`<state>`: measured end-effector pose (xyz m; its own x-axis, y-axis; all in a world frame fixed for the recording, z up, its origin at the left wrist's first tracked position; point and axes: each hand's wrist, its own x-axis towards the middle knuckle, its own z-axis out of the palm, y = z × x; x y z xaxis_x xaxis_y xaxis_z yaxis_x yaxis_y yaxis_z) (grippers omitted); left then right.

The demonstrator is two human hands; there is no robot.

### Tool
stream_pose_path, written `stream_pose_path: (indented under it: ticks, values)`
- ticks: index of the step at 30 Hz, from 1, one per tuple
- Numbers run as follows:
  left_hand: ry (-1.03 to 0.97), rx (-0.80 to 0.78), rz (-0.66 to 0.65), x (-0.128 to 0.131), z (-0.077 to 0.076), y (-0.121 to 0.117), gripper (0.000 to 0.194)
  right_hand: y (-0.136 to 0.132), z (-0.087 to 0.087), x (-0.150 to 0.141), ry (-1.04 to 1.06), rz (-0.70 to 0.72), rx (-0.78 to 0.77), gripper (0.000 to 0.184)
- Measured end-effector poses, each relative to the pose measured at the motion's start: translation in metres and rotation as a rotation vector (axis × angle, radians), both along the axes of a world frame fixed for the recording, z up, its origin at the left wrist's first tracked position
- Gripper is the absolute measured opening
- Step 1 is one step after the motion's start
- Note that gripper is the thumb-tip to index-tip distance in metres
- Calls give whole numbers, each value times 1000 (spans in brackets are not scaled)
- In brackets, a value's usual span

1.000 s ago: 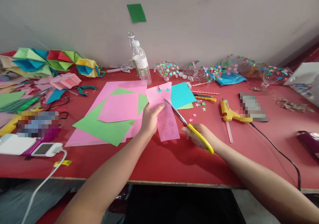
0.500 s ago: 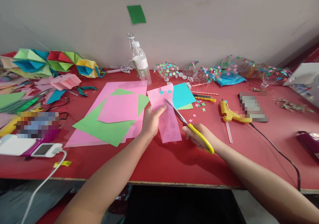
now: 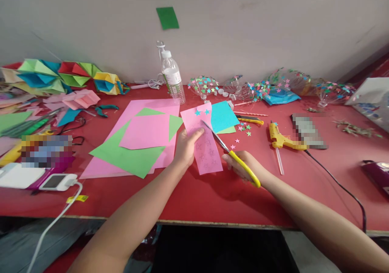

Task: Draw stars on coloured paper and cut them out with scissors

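My left hand pinches a strip of pink paper by its left edge, thumb on top. Star outlines are drawn on the strip's lower part, and two blue paper stars show near its top. In my right hand is a pair of scissors with yellow handles. Their blades point up and left, and the tip lies over the pink strip near my left thumb. Behind the strip is a blue paper sheet with green paper under it. Several small cut stars lie to the right.
Pink and green sheets lie at left. A plastic bottle and star-covered clear pieces line the wall. On the right are a yellow glue gun and its cord. A white cable hangs over the table's front edge at left.
Hardly anything differs. The view has shifted very slightly, and the lower end of the pink strip sits a touch further right; both hands keep their hold.
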<state>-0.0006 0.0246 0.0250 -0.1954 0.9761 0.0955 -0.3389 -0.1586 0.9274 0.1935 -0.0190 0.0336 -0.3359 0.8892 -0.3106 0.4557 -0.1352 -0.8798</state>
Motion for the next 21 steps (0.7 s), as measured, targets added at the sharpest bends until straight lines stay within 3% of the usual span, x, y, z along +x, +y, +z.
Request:
stream_pose_path:
  ticks: [21]
  values:
    - [-25, -14, -14, 0, -1, -1, 25, 3, -2, -1, -25, -22, -25, 58]
